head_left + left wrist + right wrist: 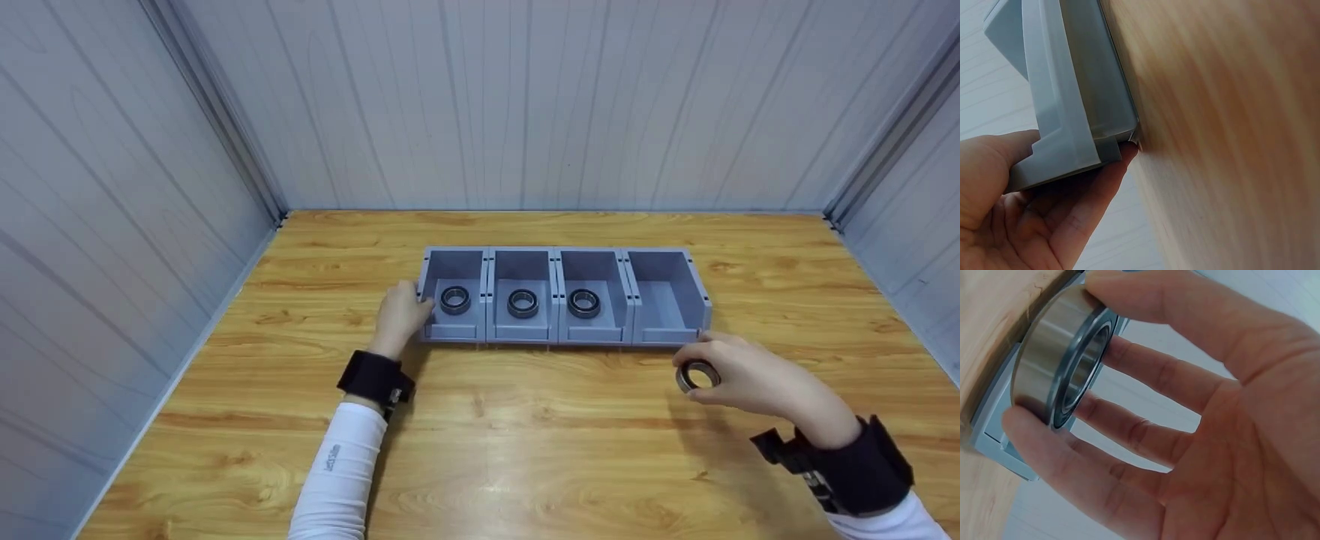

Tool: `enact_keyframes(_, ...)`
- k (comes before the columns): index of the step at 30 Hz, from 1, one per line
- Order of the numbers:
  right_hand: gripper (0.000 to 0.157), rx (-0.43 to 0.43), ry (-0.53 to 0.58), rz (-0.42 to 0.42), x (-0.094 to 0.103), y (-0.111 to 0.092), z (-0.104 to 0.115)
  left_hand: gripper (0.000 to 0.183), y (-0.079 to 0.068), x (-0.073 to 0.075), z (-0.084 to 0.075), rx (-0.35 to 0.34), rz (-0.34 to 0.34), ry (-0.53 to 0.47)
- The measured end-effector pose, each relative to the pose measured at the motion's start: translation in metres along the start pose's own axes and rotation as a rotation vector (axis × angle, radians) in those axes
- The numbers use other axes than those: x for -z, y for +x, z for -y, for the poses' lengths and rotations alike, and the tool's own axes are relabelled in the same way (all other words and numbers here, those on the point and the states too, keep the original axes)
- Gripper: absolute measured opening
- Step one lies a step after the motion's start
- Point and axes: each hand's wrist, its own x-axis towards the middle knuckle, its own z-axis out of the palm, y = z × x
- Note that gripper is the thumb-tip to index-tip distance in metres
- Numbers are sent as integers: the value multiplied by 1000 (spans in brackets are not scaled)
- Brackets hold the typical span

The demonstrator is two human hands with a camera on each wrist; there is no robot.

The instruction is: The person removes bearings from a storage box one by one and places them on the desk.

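My right hand [742, 375] pinches a ball bearing [697, 375] between thumb and fingers, just in front of the rightmost grey bin [666, 337]. Up close in the right wrist view, the bearing [1053, 349] has a shiny steel outer ring and a dark seal. My left hand [401, 319] grips the left side wall of the leftmost bin [457, 332], thumb inside and fingers outside, as the left wrist view also shows. One bearing [455, 300] lies flat in that bin. The two middle bins hold one bearing [523, 304] and another bearing [583, 304].
The bins stand side by side in a row on a wood-grain table [525, 435]. A pale panel wall [525, 105] rises behind, with more panels at left [112, 187] and right [915, 217].
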Motion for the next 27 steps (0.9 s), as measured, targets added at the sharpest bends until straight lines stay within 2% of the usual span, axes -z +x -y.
enact_keyframes(4,20,4,7,7,-3,-2,0,15,-3,3,-3,-5,1,-5)
enact_keyframes(15,23,-9,40,40,-11,-8,-4,15,17,-12,22,-18,32,-26)
enact_keyframes(22,21,24,60,41,-17,-9,-6,17,18,-11,23,-8,31,-8)
enact_keyframes(27,25,38,58,44,-21,-12,-9,16,17,-11,23,-13,29,-6)
